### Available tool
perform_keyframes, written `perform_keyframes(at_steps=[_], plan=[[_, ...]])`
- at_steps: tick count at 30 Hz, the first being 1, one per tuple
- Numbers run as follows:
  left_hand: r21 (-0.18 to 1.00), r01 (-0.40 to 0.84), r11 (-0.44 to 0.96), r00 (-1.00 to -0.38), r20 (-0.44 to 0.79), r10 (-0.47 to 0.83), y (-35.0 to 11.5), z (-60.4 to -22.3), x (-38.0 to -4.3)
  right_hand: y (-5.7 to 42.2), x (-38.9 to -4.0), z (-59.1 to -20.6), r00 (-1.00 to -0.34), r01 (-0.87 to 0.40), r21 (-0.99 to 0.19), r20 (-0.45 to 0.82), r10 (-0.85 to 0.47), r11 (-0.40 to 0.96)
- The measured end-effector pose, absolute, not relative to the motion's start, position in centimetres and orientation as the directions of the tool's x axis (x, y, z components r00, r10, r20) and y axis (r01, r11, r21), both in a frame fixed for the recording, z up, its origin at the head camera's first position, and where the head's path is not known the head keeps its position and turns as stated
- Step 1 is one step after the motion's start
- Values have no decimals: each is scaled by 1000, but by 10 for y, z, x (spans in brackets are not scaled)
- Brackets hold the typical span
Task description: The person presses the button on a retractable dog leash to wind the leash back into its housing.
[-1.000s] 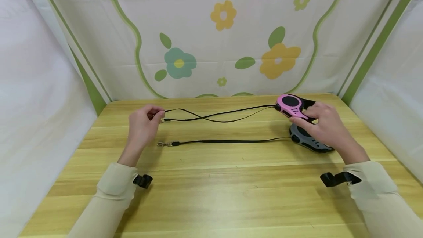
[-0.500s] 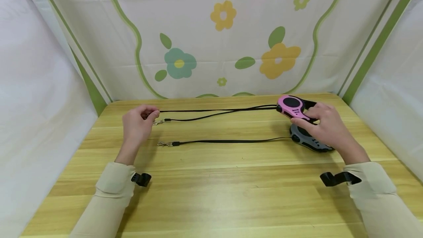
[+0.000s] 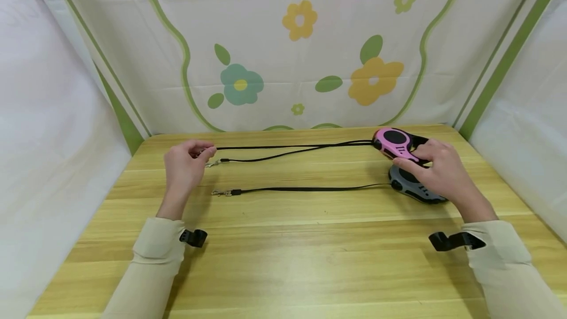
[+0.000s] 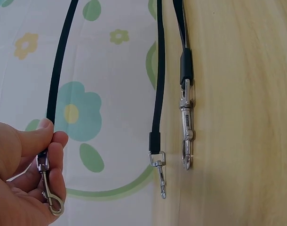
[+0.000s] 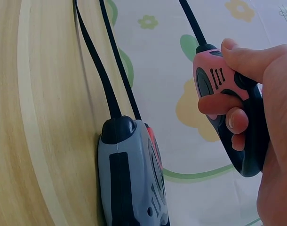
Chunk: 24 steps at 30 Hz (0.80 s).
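Observation:
My right hand point(image 3: 443, 171) grips the handle of a pink and black retractable dog leash point(image 5: 219, 75), fingers through its loop. My left hand point(image 3: 183, 166) pinches the black strap point(image 4: 54, 94) near its end, and the metal snap hook point(image 4: 48, 188) hangs against the fingers. The strap runs nearly straight between both hands. A grey retractable leash point(image 5: 106, 174) lies on the table below my right hand, its strap stretched left to a snap hook point(image 4: 186, 122). Behind it shows part of another pink-red leash point(image 5: 155, 155), mostly hidden, whose strap ends in a snap hook point(image 4: 161, 181).
The wooden table point(image 3: 283, 260) reaches back to a white flowered cloth point(image 3: 266, 28). White cloth walls point(image 3: 53, 112) stand at both sides. A black camera mount sits on each wrist, the left mount point(image 3: 193, 238) and the right mount point(image 3: 452, 241).
My left hand has shifted slightly left, drawing the slack, curved strap straight. My right hand with the pink leash has moved slightly right. The grey leash has stayed in place.

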<state>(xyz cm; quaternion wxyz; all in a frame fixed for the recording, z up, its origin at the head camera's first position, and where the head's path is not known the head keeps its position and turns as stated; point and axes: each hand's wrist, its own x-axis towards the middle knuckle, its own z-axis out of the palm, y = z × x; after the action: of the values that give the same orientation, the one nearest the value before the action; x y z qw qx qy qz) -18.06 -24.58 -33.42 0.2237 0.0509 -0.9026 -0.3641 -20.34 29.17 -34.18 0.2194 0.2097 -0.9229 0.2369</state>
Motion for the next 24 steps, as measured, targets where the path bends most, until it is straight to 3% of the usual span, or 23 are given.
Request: perform_keyframes(at_steps=[24], plan=[[677,51,734,-896,355,-266,-246,-329,-175,294,-201,-344,-793,-521,-365,541,-280,772]])
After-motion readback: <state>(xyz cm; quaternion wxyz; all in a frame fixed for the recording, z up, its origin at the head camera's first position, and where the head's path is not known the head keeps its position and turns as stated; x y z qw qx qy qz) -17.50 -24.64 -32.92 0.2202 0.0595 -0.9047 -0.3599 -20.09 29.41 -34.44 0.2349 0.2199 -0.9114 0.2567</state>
